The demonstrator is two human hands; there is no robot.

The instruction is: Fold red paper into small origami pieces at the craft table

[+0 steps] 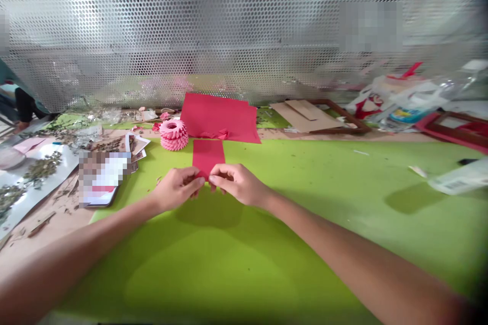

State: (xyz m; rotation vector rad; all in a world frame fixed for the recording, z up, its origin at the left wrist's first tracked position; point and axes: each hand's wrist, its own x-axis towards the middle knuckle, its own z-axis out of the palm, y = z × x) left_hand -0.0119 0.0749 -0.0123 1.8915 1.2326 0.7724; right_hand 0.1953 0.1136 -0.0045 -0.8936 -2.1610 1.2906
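Between my hands is a small rectangle of red paper (209, 153), its near edge pinched at both corners. My left hand (179, 186) grips the left corner between thumb and fingers. On the right corner, my right hand (238, 182) is closed in the same way, and its lower fingers curl under the edge. The paper's far end reaches toward a large red sheet (217, 116) with small red scraps on it. Just left of that sheet stands a ring-shaped stack of folded pink paper pieces (174, 135).
A phone (99, 195) lies at left near plant debris (46, 167). Behind on the right are brown cardboard (305, 116) and plastic bags (400, 104). A white bottle (463, 177) lies at far right on the green mat (305, 244). A perforated metal panel (213, 20) closes off the back.
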